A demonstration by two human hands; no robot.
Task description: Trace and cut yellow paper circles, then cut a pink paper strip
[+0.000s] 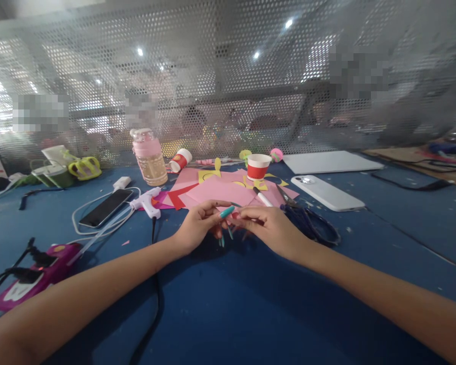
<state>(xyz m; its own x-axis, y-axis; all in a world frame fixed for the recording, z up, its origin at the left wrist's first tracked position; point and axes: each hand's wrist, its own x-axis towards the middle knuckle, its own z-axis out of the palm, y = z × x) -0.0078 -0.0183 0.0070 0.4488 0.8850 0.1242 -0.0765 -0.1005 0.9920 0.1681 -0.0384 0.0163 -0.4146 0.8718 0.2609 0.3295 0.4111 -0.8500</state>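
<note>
My left hand [201, 224] and my right hand [271, 228] meet over the front edge of the pink paper sheets [213, 190]. The fingers of both are closed together on something small, partly pink or red, that I cannot make out. Long teal nails show on my left hand. Just behind my right hand lie a white marker [263, 197] and scissors with dark blue handles [315, 225]. A red and white paper cup [258, 168] stands upright on the paper, among yellow cut-out pieces [210, 176].
A white glue gun [147, 201], black phone [106, 208] and purple power strip [55, 266] with cables lie left. Behind are a pink-topped bottle [149, 157] and a tipped cup [180, 160]. A white phone [327, 192] and white laptop [331, 162] lie right, before a perforated metal screen [220, 76].
</note>
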